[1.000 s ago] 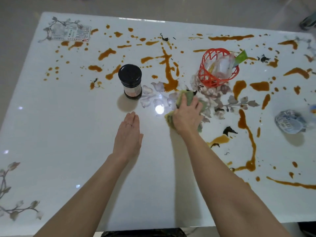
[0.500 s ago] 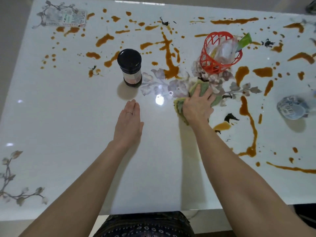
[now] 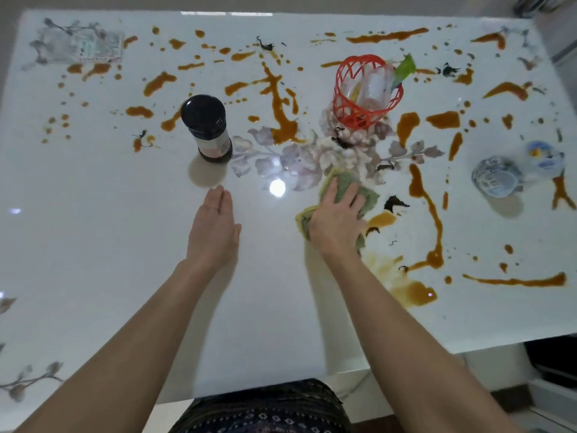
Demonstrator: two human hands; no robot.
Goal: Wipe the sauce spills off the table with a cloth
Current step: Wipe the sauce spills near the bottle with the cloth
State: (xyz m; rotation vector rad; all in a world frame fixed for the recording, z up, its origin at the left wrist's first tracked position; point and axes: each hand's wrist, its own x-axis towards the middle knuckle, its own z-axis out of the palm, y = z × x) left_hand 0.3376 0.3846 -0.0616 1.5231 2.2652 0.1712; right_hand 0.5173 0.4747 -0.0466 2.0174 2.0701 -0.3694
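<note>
White glossy table, orange-brown sauce spills across far half and right side. Right hand palm down, fingers straight, slightly spread, pressing green cloth flat near table centre, sauce puddle just right of it. Left hand flat on bare table, fingers straight, together, holding nothing. Red basket, black-lidded jar upright beyond. Cloth mostly hidden under hand; blue-white object far right blurred.

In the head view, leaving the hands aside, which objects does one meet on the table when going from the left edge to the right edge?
First the printed label → dark-lidded jar → red basket → blue-printed container. The cloth overlaps the basket's span, so it is left out.
</note>
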